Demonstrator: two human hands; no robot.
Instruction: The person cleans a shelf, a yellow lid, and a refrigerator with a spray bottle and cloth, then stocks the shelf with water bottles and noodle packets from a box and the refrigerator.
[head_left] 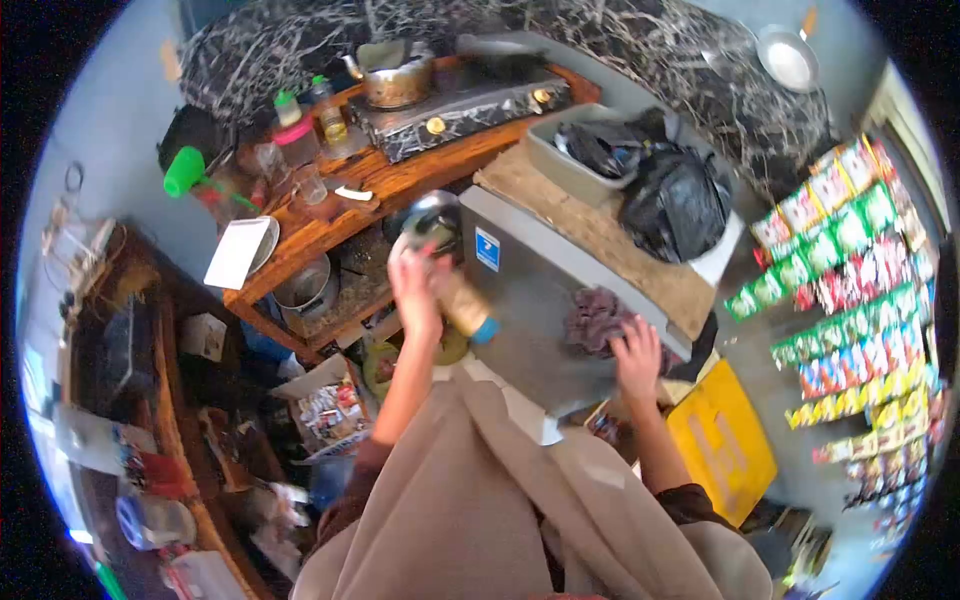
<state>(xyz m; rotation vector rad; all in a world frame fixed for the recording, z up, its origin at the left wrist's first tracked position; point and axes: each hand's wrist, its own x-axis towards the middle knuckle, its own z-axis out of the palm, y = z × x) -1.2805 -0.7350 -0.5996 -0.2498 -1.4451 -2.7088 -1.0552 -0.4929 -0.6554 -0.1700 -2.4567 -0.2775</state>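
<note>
The walls [120, 120] are painted pale blue-grey. A dark marble counter [640, 40] with white veins runs along the back. In front of it stands a wooden shelf [400, 185] carrying a gas stove [460, 105]. On the right, rows of colourful snack packets [850, 290] hang. Daylight falls in from the left side.

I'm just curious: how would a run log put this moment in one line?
left hand: holds bottle | right hand: on cloth | cloth: on grey machine

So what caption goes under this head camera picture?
Left hand holds a bottle; right hand presses a cloth on a steel box.
</note>
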